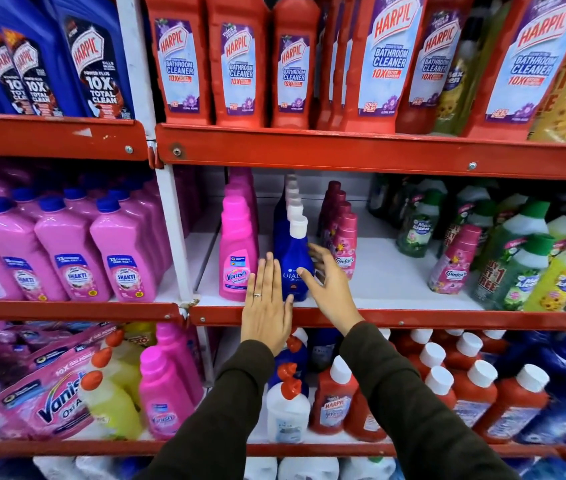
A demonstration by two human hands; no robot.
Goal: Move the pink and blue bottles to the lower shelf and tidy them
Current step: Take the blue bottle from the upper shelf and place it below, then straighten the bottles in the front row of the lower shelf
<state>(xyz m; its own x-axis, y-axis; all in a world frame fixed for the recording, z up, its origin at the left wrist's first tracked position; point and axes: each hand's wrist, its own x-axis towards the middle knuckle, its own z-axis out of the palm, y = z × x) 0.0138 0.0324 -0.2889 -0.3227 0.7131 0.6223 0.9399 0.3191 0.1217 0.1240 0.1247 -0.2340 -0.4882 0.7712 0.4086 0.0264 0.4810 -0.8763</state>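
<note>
Pink Vanish bottle (238,249) and blue Ujala bottle (292,263) stand upright side by side at the front of the middle shelf (361,318), just right of the white upright post (170,216). More of each kind line up behind them toward the back of the shelf; I can see the white caps of the blue row receding.

I have both hands up at these two. My left hand (266,306) is flat and open, fingers straight and together, a ring on one finger; it sits in front of the gap between the pink and the blue bottle, over the red shelf edge. I cannot tell whether it touches either bottle. My right hand (330,289) is open too, fingers spread and curved, reaching in at the right side of the blue bottle; the fingertips lie against or just beside its body, and nothing is gripped.

Right of the blue row stands a row of pink Comfort bottles (343,251), then bare white shelf, then a tilted Comfort bottle (451,265) beside green and yellow bottles (523,271).

On the lower shelf (309,448), below my forearms, I see a pink Vanish bottle (163,400), yellow bottles (112,400), a white bottle with a red cap (288,410) and red Harpic bottles (333,400).
</note>
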